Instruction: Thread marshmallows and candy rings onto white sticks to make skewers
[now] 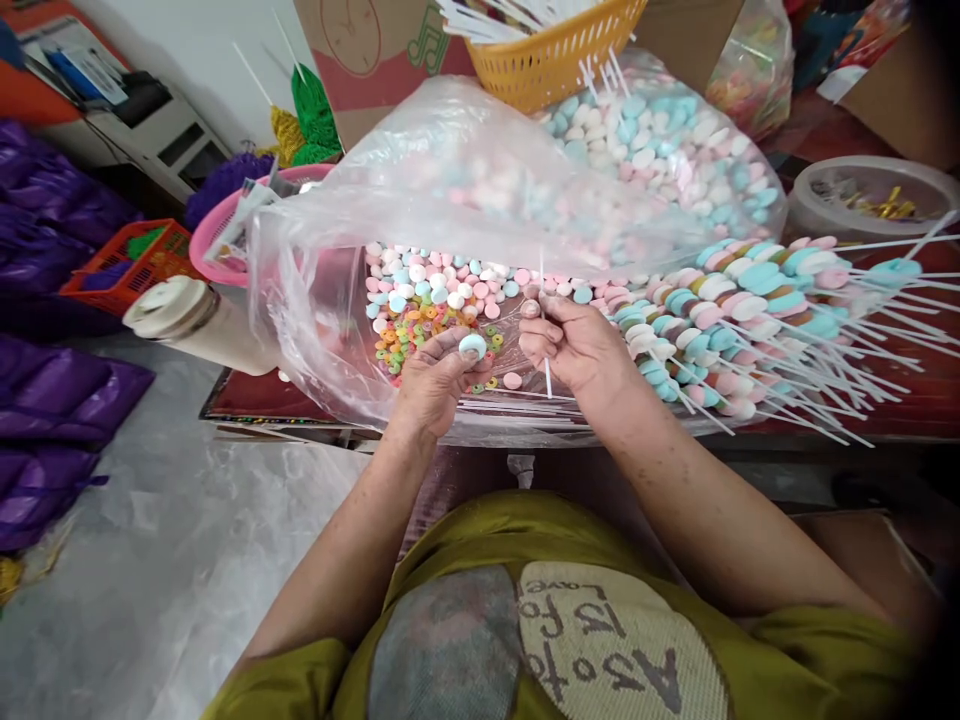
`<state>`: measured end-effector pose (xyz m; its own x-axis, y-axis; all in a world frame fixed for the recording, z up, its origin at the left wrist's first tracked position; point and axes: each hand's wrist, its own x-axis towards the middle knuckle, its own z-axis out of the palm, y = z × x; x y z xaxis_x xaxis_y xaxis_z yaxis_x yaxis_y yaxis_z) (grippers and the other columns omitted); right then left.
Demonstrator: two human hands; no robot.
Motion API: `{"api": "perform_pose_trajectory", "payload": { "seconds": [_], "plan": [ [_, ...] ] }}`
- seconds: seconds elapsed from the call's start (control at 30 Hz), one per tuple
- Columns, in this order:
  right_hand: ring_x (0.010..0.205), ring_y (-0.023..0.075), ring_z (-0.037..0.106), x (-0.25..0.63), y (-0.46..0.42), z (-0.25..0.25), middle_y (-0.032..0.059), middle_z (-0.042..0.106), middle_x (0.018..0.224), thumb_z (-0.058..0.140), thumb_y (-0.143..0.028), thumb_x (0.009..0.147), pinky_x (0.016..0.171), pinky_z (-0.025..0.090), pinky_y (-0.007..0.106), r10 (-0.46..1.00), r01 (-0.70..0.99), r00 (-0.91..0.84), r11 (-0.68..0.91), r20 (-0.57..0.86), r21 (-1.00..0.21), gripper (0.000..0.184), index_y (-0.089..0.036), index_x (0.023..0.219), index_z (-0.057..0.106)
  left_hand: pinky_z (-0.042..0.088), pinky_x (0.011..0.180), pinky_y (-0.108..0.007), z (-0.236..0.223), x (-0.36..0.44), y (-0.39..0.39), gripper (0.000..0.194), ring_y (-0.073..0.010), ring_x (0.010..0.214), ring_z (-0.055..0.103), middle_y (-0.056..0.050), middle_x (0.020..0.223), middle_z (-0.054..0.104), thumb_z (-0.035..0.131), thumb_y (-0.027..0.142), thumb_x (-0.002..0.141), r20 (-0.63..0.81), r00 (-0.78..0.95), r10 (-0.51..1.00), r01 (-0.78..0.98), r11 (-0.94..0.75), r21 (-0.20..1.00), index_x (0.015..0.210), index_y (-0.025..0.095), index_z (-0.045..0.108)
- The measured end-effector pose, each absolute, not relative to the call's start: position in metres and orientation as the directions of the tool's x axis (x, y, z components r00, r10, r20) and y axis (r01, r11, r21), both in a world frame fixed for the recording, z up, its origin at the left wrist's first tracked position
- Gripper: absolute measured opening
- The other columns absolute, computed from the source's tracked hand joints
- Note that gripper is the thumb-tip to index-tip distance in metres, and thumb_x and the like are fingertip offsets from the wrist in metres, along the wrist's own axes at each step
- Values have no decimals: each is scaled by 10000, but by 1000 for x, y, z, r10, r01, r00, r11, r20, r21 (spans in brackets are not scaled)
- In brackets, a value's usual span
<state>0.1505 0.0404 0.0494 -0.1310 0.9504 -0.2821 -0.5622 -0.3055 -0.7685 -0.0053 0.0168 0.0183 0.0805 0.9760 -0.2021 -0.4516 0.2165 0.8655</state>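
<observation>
My left hand (433, 380) pinches a round blue-and-white marshmallow (472, 347) between thumb and fingers. To its right, my right hand (574, 345) is closed on a thin white stick (548, 380), held upright, with its ends showing above and below the fingers. No marshmallow shows on that stick, and a gap separates it from the left hand. Small ring-shaped candies (405, 335) in orange, green and yellow lie just beyond the left hand. Behind them spread loose pink, white and blue marshmallows (427, 270) on the opened plastic bag (300, 300).
Filled marshmallow skewers (727, 320) are piled on the right, sticks pointing outward. A yellow basket (555, 65) of white sticks stands at the back on a bulging bag of marshmallows (660, 140). A lidded cup (199, 320) leans at left; a clear tub (870, 190) sits far right.
</observation>
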Motion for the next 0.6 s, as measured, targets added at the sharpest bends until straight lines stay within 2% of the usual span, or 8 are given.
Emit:
{"api": "perform_pose_trajectory", "payload": {
  "seconds": [0.13, 0.23, 0.3, 0.37, 0.47, 0.6],
  "plan": [
    [409, 53, 157, 147, 42, 49, -59, 389, 609, 325, -99, 857, 382, 191, 186, 959, -621, -91, -266, -270, -737, 189, -184, 740, 446, 538, 655, -300, 17, -3, 5, 316, -166, 649, 665, -18, 720, 687, 762, 186, 533, -294, 272, 916, -435, 390, 812, 822, 147, 639],
    [392, 43, 195, 145, 40, 47, -62, 421, 602, 356, -104, 830, 377, 200, 181, 976, -657, -90, -207, -198, -725, 158, -183, 741, 460, 532, 743, -333, 16, 0, -3, 335, -179, 706, 672, -35, 750, 695, 768, 206, 540, -312, 411, 857, -456, 489, 744, 845, 149, 641],
    [370, 39, 216, 142, 34, 47, -69, 430, 574, 409, -139, 806, 361, 194, 181, 984, -628, -103, -179, -147, -757, 104, -192, 730, 456, 534, 704, -298, 17, 0, -4, 333, -147, 655, 657, -18, 728, 687, 779, 204, 530, -302, 361, 882, -496, 456, 739, 829, 149, 643],
    [342, 37, 221, 140, 24, 45, -83, 433, 539, 493, -216, 787, 343, 175, 181, 982, -549, -151, -178, -112, -817, 52, -207, 749, 459, 521, 617, -241, 19, -3, 1, 306, -107, 586, 626, 9, 694, 671, 787, 190, 523, -296, 220, 929, -541, 369, 756, 790, 149, 644],
    [340, 28, 226, 139, 11, 37, -74, 489, 582, 541, -361, 802, 338, 166, 179, 949, -429, -310, -189, -52, -883, 162, -214, 780, 474, 518, 611, -238, 25, -8, 14, 304, -100, 582, 620, 18, 709, 670, 795, 161, 506, -244, 44, 969, -575, 225, 787, 768, 150, 642],
    [355, 37, 265, 137, -4, 33, -67, 494, 588, 498, -413, 843, 343, 186, 188, 943, -250, -332, -73, 15, -965, 227, -222, 955, 551, 521, 628, -256, 34, -17, 19, 372, -95, 594, 615, 19, 761, 680, 807, 176, 497, -129, -94, 987, -562, 54, 826, 837, 171, 658]
  ]
}}
